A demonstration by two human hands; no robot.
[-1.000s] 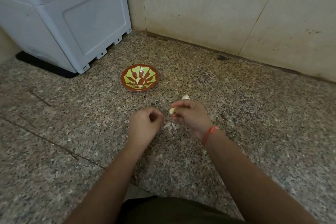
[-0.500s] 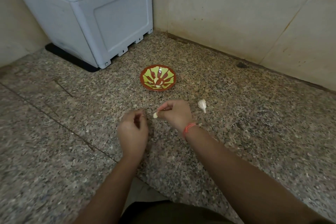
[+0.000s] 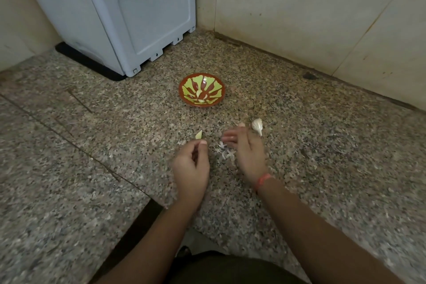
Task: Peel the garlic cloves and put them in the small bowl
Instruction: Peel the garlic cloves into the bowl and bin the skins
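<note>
A person's two bare forearms reached forward over a speckled granite surface (image 3: 96,191). The small bowl (image 3: 202,104), red-brown with a yellow-green leaf pattern, sat ahead of both hands. At least two pale peeled cloves (image 3: 199,97) lay in its middle.

The left hand (image 3: 191,166) hovered on the near side of the bowl, fingers curled. Its thumb and fingertips pinched a single peeled clove (image 3: 198,134) by the lower end. The clove stood out above the fingertips with its long axis running away from the person, pointed tip aimed almost straight at the bowl. Bare granite separated the tip from the bowl's near wall.

The right hand (image 3: 246,152) hung nearer the person than the bowl and off to the bowl's right. Its fingers were loosely spread and somewhat blurred, and nothing showed in its grasp. A small heap of papery garlic skins (image 3: 226,152) lay between the two hands. An unpeeled garlic piece (image 3: 257,125) rested just past the right fingertips, to the bowl's near right.

Judging by this layout, the left hand was the one placed to deliver: the bowl lay directly beyond its grip, in line with the clove. A short forward reach and release should have been enough. The unpeeled piece looked likely to be next.

A grey-blue plastic box (image 3: 129,18) stood behind the bowl, to its far left.
</note>
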